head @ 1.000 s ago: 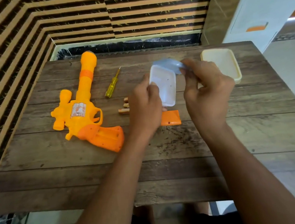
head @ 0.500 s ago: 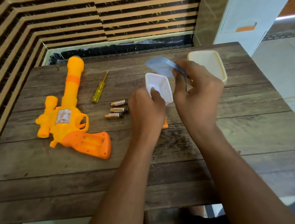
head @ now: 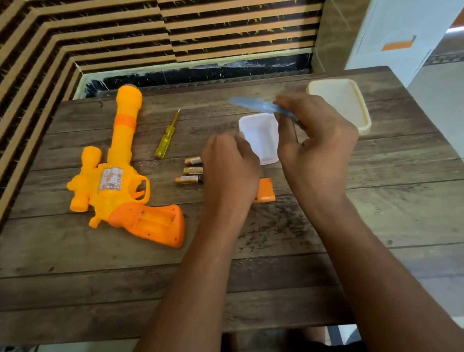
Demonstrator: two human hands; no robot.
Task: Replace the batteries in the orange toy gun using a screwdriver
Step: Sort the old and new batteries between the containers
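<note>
The orange toy gun [head: 115, 184] lies on the left of the wooden table [head: 92, 286], its grip's battery bay open. A yellow screwdriver [head: 165, 138] lies to its right. Three batteries [head: 190, 170] lie side by side just left of my left hand [head: 232, 173]. That hand grips the near left edge of a small white container [head: 261, 137]. My right hand [head: 316, 145] pinches a pale blue lid [head: 260, 107] lifted above the container. The orange battery cover [head: 264, 190] lies partly hidden under my left hand.
A cream rectangular container [head: 341, 101] stands at the table's far right, just behind my right hand. A striped wall runs along the left and back. A white cabinet [head: 409, 7] stands beyond the right corner.
My right hand has lifted the blue lid off the white container and tilted it up. The batteries beside my left hand have come into view as the camera shifted.
</note>
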